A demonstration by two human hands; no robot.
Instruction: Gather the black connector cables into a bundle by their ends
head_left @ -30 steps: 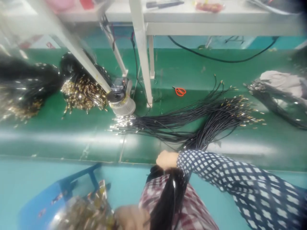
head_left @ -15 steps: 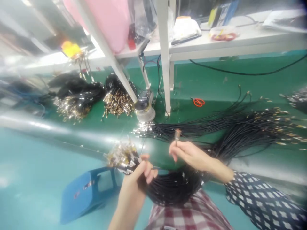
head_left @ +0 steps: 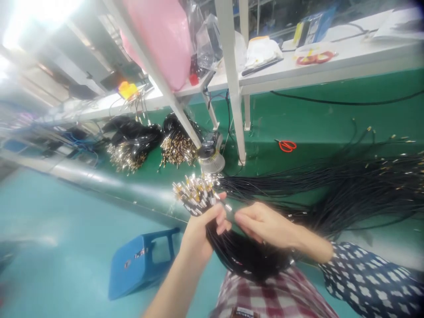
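Head view: grips one bundle [head_left: 248,260] in the left hand [head_left: 202,229], just below its metal tips [head_left: 195,194], near the lap [head_left: 274,296]. Curls the right hand [head_left: 265,225] just beside, cannot tell around what. Beyond, on the green surface [head_left: 318,119]: two heaps [head_left: 179,148], one pair of scissors [head_left: 287,146]. On the floor [head_left: 66,234], one stool [head_left: 129,265].

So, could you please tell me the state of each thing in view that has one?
Metal-tipped black cable bundle: gathered, bowed, tips fanned out.
Bare left hand: closed around that bundle.
Bare right hand: fingers drawn together, grip unclear.
Long loose black cables: spread across the green surface.
Red-handled scissors: lying flat, blades too small to judge.
Blue plastic stool: on the teal floor, upright or tipped unclear.
Clear plastic bag: crumpled.
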